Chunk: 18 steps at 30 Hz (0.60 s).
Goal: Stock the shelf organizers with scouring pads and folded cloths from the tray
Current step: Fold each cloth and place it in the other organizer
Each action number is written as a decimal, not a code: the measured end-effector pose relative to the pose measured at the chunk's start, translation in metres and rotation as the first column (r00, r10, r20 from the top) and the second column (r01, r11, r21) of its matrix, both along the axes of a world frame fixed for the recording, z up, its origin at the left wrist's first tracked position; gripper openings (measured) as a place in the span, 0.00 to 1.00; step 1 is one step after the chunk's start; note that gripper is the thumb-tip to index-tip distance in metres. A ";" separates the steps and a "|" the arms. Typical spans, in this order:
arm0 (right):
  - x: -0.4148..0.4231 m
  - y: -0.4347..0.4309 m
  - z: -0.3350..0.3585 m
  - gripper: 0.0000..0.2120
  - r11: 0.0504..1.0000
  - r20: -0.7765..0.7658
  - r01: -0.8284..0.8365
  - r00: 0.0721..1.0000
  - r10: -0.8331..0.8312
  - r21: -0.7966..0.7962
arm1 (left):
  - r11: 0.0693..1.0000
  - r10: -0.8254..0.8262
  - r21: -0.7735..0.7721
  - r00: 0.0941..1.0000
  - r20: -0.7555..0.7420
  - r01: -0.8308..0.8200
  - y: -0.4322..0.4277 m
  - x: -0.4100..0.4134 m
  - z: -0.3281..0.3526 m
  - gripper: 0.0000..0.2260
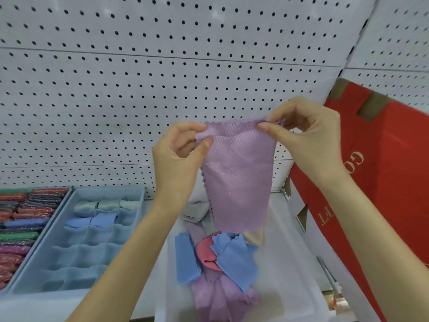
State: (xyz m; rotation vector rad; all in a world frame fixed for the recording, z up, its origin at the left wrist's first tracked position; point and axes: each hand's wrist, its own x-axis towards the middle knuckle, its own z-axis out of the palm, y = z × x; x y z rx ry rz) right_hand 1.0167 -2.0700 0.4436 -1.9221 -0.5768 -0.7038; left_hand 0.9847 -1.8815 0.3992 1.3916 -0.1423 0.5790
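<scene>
Both hands hold one lilac cloth (239, 177) up in front of the white pegboard (162, 66), above the tray. It is a thin weave with a waffle-like dimpled texture and zigzag-cut edges. The left hand (178, 154) pinches its upper left corner between thumb and curled fingers, and the right hand (308, 135) pinches the upper right corner the same way, so the top edge is stretched taut. The rest narrows and hangs free.

Below it the translucent plastic tray (290, 252) holds a loose heap: two blue cloths (186, 259), one red piece (205, 254) that looks rounded, more lilac cloth (220, 296) at the near end, and pale pieces behind that are too blurred to count.

To the left sits a pale blue divided organizer (92, 252) with soft fabric cell walls. Its back row holds three pale green folded cloths (108, 204) and the next row two blue ones (103, 220). Just beside it, a second organizer (67, 194) is packed with glittery scouring pads (23, 217) in red, green, blue, grey and pink.

A red cardboard box (383, 170) leans close by the right forearm.
</scene>
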 end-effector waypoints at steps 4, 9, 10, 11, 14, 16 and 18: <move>-0.001 -0.010 -0.001 0.14 0.997 -0.100 -0.003 0.995 -0.004 -0.075 | 0.974 -0.012 0.225 0.992 -0.125 0.040 0.008 0.002 0.001 0.15; 0.004 -0.021 -0.013 0.08 0.967 -0.392 -0.030 0.917 -0.074 -0.253 | 0.816 0.036 0.564 0.963 -0.267 0.126 0.019 0.015 -0.008 0.07; 0.005 -0.022 -0.017 0.05 0.973 -0.437 -0.030 0.896 -0.075 -0.228 | 0.823 0.018 0.548 0.957 -0.290 0.151 0.019 0.016 -0.009 0.08; 0.006 -0.023 -0.021 0.04 0.982 -0.484 -0.035 0.873 -0.061 -0.186 | 0.843 -0.016 0.504 0.947 -0.322 0.186 0.018 0.016 -0.009 0.08; 0.005 -0.023 -0.028 0.04 0.995 -0.630 -0.102 0.772 0.081 0.003 | 0.915 -0.149 0.289 0.903 -0.404 0.280 0.011 0.012 -0.010 0.07; 0.002 -0.021 -0.029 0.03 0.981 -0.666 -0.145 0.720 0.195 0.130 | 0.938 -0.172 0.221 0.911 -0.375 0.268 0.007 0.011 -0.013 0.08; 0.001 -0.021 -0.028 0.02 0.965 -0.649 -0.167 0.715 0.260 0.203 | 0.945 -0.176 0.210 0.930 -0.323 0.252 0.007 0.011 -0.012 0.08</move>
